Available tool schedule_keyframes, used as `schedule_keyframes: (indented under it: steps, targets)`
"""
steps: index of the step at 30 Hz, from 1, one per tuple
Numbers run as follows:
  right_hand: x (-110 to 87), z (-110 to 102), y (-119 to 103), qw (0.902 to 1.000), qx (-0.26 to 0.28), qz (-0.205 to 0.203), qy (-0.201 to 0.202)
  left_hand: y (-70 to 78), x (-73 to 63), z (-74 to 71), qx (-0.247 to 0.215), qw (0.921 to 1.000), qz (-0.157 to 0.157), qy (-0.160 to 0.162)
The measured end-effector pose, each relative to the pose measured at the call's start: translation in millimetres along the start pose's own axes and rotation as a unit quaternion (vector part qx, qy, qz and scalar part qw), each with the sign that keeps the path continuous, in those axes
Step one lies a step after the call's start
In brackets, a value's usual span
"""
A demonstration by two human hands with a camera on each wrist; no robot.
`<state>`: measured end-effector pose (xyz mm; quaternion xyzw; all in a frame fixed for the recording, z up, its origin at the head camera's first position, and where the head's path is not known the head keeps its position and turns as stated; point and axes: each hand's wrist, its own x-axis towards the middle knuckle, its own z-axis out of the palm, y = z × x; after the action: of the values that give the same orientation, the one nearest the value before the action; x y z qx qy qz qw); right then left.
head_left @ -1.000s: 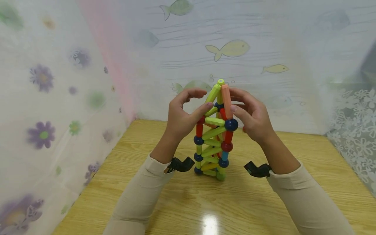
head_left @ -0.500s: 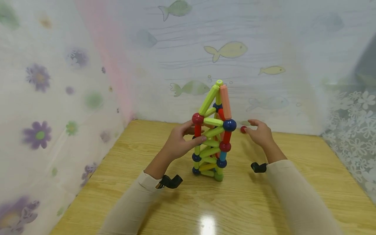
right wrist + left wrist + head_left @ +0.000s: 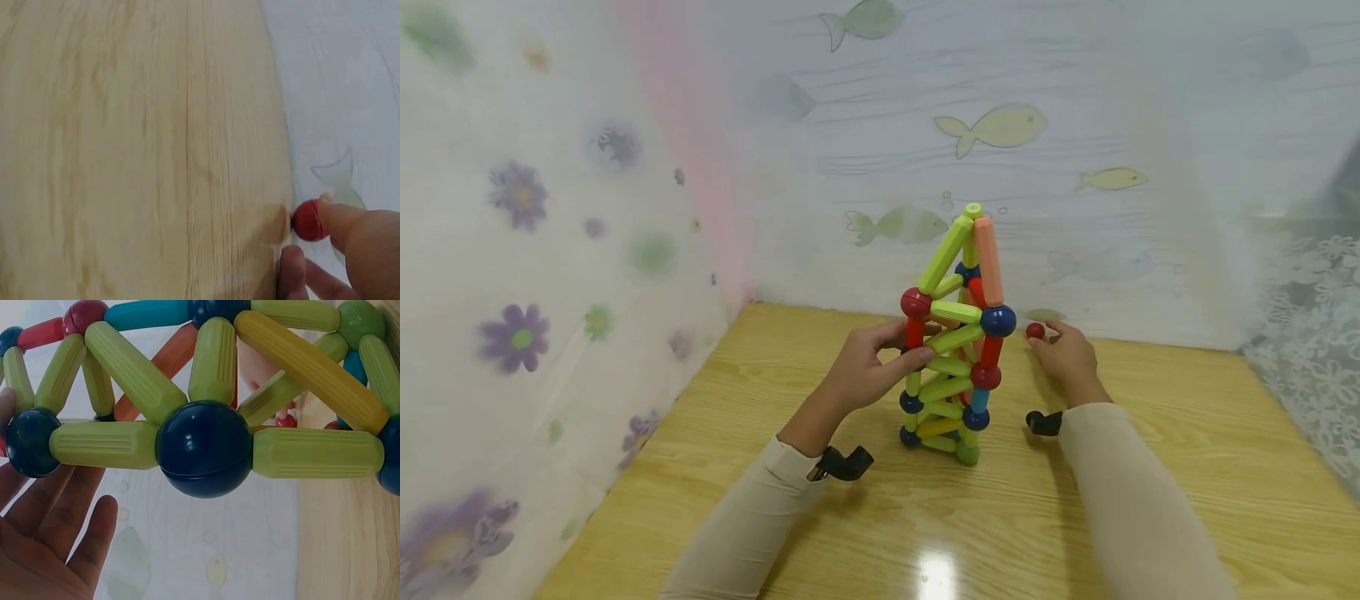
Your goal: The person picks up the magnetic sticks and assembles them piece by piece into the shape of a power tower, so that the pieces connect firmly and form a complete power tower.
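A tall tower of magnetic sticks and balls [image 3: 955, 337] stands upright on the table, its sticks mostly lime green, with a peaked top. My left hand [image 3: 871, 371] grips its left side below the upper red ball [image 3: 916, 302], thumb in front and fingers behind. Close up in the left wrist view are the tower's dark blue balls [image 3: 205, 450], with the left hand [image 3: 50, 531] at their lower left. To the right of the tower, near the table's back edge, my right hand [image 3: 1070, 360] pinches a loose red ball [image 3: 309, 220] between its fingertips.
The wooden table [image 3: 1157, 467] ends at a pale sheet with printed fish [image 3: 1007, 125] behind. A flower-printed sheet [image 3: 512, 337] borders the left side. Black wrist cameras [image 3: 847, 463] stick out below both hands.
Both hands have left the tower's peak. The left hand has dropped lower on the tower's left side; the right hand has moved right and down to the red ball, now between its fingertips.
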<state>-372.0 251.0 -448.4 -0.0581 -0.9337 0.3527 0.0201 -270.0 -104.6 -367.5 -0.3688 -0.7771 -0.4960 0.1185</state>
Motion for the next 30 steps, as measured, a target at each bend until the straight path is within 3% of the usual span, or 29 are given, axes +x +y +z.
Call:
schedule_keyframes:
  steps: [6,10,19,23,26,28,30]
  targets:
    - [-1.7,2,-5,0.9991,0.0,0.035,0.025,0.3,1.7,0.7,0.005,1.0,-0.001,-0.002]
    - [-1.1,4,-8,0.9977,-0.001,0.065,0.02,-0.2,1.8,0.6,0.007,1.0,-0.002,0.0]
    - [0.8,13,-8,0.9991,-0.038,0.014,0.011,-0.4,0.8,-1.9,-0.006,0.9999,-0.01,-0.006]
    - [-2.4,12,-13,0.9989,0.001,0.023,0.041,-0.1,0.9,-0.9,-0.007,0.9998,-0.012,-0.011]
    - [-4.8,0,-30,0.9951,0.062,0.008,0.076,0.2,1.3,0.0,-0.004,0.9999,-0.008,-0.008]
    - [-8.2,-15,-50,0.9886,0.116,-0.015,0.095,0.0,1.6,0.2,-0.003,1.0,-0.006,-0.006]
    - [-16.3,-35,-76,0.976,0.177,-0.054,0.115,-0.2,1.5,0.3,-0.001,1.0,-0.003,-0.006]
